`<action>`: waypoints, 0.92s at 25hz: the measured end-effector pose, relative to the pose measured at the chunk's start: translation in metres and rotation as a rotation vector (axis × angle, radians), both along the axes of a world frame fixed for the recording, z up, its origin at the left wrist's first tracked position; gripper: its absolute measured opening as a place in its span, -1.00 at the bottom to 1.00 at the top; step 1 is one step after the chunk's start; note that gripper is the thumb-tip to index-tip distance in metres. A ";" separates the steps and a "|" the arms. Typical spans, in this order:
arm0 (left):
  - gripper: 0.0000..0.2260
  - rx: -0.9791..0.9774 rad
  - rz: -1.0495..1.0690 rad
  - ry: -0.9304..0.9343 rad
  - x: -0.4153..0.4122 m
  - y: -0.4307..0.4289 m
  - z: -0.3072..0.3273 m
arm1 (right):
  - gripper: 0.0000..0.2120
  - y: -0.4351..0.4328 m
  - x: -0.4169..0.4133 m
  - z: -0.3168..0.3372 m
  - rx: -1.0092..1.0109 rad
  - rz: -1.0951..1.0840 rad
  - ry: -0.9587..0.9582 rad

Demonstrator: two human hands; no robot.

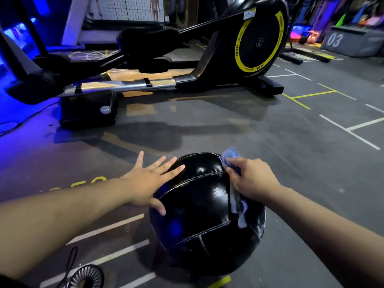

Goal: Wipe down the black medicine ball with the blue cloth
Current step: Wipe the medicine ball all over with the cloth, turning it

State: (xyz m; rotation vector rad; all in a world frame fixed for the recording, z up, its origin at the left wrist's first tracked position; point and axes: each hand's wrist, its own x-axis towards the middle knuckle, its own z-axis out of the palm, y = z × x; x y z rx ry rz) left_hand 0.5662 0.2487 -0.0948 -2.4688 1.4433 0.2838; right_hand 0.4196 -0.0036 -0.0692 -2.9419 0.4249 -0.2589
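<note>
Reaching in from the lower left of the frame, the left hand [148, 179] lies flat with fingers spread wide against the upper left side of the black medicine ball [199, 208], gripping nothing. The ball sits on the grey floor [291, 154] at lower centre; its underside is lost in shadow. At its upper right, the right hand [252, 178] is closed on the blue cloth [231, 155], pressing it to the ball; one corner pokes up above the fingers, the rest trails down the ball's right side, partly hidden by the hand. A coiled black cable [87, 276] is cut off at the bottom left edge. Behind, a black and yellow elliptical trainer [257, 42] stands, its upper part out of frame.
</note>
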 end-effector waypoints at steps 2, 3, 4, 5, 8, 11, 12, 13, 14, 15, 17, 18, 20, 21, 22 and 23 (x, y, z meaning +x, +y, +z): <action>0.17 0.050 0.032 -0.051 0.004 -0.002 0.010 | -0.74 0.019 -0.020 0.000 -0.093 -0.001 -0.010; 0.15 0.038 0.089 -0.045 0.006 -0.002 0.014 | -0.73 0.029 -0.030 -0.001 -0.136 -0.009 0.014; 0.07 -0.017 0.166 -0.025 0.006 -0.003 0.018 | -0.72 0.038 -0.038 -0.003 -0.167 -0.009 0.062; -0.05 -0.116 0.250 0.014 0.001 -0.004 0.022 | -0.69 0.044 -0.047 -0.005 -0.183 -0.006 0.108; -0.36 -0.476 0.396 0.260 -0.027 -0.009 0.015 | -0.54 0.050 -0.078 -0.005 -0.256 0.043 0.160; 0.11 -0.289 0.438 0.520 -0.059 -0.007 0.001 | -0.57 0.041 -0.104 -0.023 -0.304 0.342 -0.014; 0.23 -0.235 0.434 0.517 -0.063 -0.003 -0.003 | -0.59 0.038 -0.106 -0.024 -0.313 0.461 -0.055; 0.27 -0.216 0.430 0.510 -0.065 0.001 -0.006 | -0.59 0.036 -0.104 -0.022 -0.312 0.562 -0.096; 0.26 -0.214 0.424 0.498 -0.066 0.005 -0.007 | -0.59 0.035 -0.096 -0.017 -0.317 0.634 -0.126; 0.25 -0.222 0.418 0.494 -0.067 0.009 -0.007 | -0.61 0.034 -0.084 -0.013 -0.328 0.693 -0.154; 0.23 -0.237 0.395 0.477 -0.074 0.014 -0.006 | -0.62 0.031 -0.056 -0.009 -0.267 0.694 -0.154; 0.23 -0.238 0.374 0.463 -0.079 0.015 -0.007 | -0.61 0.030 -0.041 -0.006 -0.178 0.631 -0.122; 0.24 -0.250 0.322 0.428 -0.089 0.016 -0.010 | -0.64 0.024 -0.011 -0.001 0.011 0.476 -0.022; 0.25 -0.257 0.307 0.408 -0.092 0.016 -0.010 | -0.68 0.020 0.004 0.001 0.072 0.415 0.021; 0.26 -0.258 0.296 0.387 -0.093 0.015 -0.011 | -0.73 0.016 0.018 0.003 0.110 0.348 0.070; 0.28 -0.253 0.288 0.367 -0.093 0.014 -0.011 | -0.76 0.012 0.031 0.004 0.140 0.271 0.115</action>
